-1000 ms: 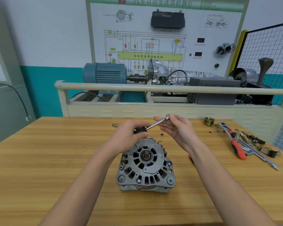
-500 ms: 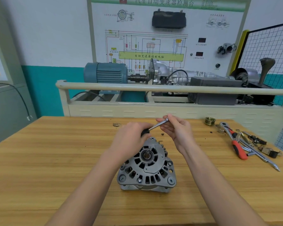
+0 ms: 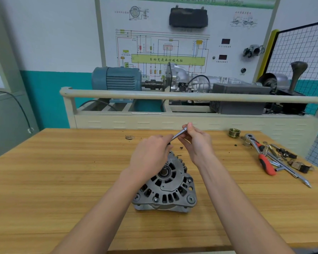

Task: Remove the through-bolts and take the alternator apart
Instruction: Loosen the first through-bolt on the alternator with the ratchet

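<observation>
Both hands grip one slim steel driver (image 3: 179, 134), left hand (image 3: 151, 156) curled round its dark handle, right hand (image 3: 196, 142) pinching the shaft, above the alternator (image 3: 166, 187) at mid-table: probably heavy, rigid cast metal, best held by its outer housing.

Alternator (image 3: 166, 187): grey cast-metal housing with vent slots round the face, shaft end and bearing at centre, bolt heads at the lugs. Still assembled; rests on the wooden desk (image 3: 62, 180), face tilted up toward the camera. Driver tool (image 3: 179, 134): slim silver shaft, dark handle mostly hidden, held slanted above the housing's far edge, tip up and to the right
</observation>
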`<action>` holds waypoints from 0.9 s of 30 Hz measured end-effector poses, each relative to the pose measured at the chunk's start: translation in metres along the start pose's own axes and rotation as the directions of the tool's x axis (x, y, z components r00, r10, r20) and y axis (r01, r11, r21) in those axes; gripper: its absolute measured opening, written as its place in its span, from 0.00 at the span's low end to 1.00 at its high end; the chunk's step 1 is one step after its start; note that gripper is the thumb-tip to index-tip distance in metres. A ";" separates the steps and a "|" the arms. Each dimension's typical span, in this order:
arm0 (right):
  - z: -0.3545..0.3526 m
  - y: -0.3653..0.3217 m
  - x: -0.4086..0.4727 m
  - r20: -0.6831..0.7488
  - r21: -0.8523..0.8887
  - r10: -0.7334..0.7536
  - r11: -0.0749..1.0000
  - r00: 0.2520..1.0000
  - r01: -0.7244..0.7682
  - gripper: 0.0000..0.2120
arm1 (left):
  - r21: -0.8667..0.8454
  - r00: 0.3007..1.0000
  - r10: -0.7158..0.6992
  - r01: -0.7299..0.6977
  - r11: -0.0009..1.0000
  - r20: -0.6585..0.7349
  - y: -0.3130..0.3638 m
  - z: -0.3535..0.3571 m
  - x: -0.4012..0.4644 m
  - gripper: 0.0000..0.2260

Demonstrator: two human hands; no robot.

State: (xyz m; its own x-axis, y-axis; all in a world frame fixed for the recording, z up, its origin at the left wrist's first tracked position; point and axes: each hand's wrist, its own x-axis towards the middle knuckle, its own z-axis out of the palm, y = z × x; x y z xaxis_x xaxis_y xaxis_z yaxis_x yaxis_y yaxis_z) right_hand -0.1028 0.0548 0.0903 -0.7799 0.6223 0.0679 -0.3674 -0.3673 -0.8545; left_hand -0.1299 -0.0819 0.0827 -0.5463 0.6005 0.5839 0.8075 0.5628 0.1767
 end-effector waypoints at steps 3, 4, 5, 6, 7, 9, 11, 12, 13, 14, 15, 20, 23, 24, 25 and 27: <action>-0.002 0.005 -0.001 -0.016 0.034 0.013 0.999 1.000 -0.012 0.12 | 0.064 1.000 0.018 -0.019 0.998 0.007 0.002 0.002 0.001 0.12; -0.003 0.007 -0.001 -0.016 0.043 0.012 0.999 1.000 -0.012 0.12 | 0.053 1.000 0.017 -0.017 0.998 0.006 0.002 0.004 0.001 0.12; -0.004 0.008 0.000 -0.012 0.043 0.009 0.999 1.000 -0.009 0.12 | 0.026 1.000 0.011 -0.011 1.000 0.001 0.001 0.006 -0.001 0.12; -0.006 0.009 0.001 -0.002 0.027 0.005 1.000 1.000 -0.005 0.12 | -0.011 1.000 0.002 -0.002 1.000 -0.004 0.001 0.009 -0.002 0.12; -0.009 0.009 0.003 0.013 -0.005 0.001 1.000 1.000 -0.001 0.11 | -0.048 1.000 -0.005 0.005 0.999 -0.009 0.000 0.011 -0.003 0.12; -0.017 0.008 0.008 0.072 -0.130 0.006 0.991 0.997 0.003 0.11 | -0.115 1.000 -0.028 0.027 0.993 -0.007 -0.003 0.015 -0.005 0.14; -0.033 0.005 0.017 0.113 -0.333 0.006 0.942 0.994 0.033 0.11 | -0.182 0.997 -0.076 0.079 0.980 0.028 -0.006 0.016 -0.005 0.16; -0.046 0.003 0.023 0.098 -0.458 -0.005 0.888 0.995 0.049 0.14 | -0.210 0.993 -0.105 0.113 0.971 0.048 -0.008 0.016 -0.005 0.16; -0.061 0.002 0.029 0.048 -0.601 -0.022 0.798 0.999 0.047 0.17 | -0.234 0.989 -0.137 0.147 0.961 0.061 -0.011 0.016 -0.005 0.17; -0.080 0.002 0.037 -0.031 -0.753 -0.047 0.658 0.998 0.008 0.20 | -0.256 0.984 -0.166 0.179 0.950 0.071 -0.015 0.015 -0.005 0.17; -0.100 0.002 0.043 -0.121 -0.884 -0.068 0.462 0.990 -0.076 0.22 | -0.277 0.978 -0.192 0.208 0.938 0.085 -0.018 0.014 -0.004 0.17; -0.156 0.017 0.049 -0.374 -0.927 0.155 -0.101 0.915 -0.362 0.20 | -0.404 0.953 -0.259 0.301 0.864 0.158 -0.030 0.013 -0.004 0.15; -0.158 0.029 0.042 -0.305 -0.939 0.153 -0.212 0.940 -0.270 0.16 | -0.546 0.938 -0.297 0.346 0.763 0.179 -0.028 0.013 -0.006 0.13; -0.158 0.030 0.040 -0.275 -0.945 0.135 -0.222 0.952 -0.242 0.15 | -0.616 0.929 -0.315 0.366 0.697 0.195 -0.027 0.013 -0.007 0.14; -0.155 0.031 0.039 -0.254 -0.954 0.131 -0.198 0.958 -0.226 0.15 | -0.683 0.920 -0.329 0.382 0.623 0.214 -0.026 0.012 -0.008 0.15; -0.146 0.029 0.035 -0.221 -0.975 0.134 -0.045 0.966 -0.217 0.17 | -0.784 0.905 -0.329 0.404 0.471 0.268 -0.026 0.008 -0.010 0.17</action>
State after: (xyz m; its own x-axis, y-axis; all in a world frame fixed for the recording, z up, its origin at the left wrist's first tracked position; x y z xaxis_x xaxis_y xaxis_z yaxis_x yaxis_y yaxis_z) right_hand -0.0672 0.1665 -0.0073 -0.6909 0.7044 -0.1628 0.6796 0.5559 -0.4788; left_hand -0.1468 -0.0980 0.0660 -0.8203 0.5105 0.2578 0.3344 0.0623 0.9404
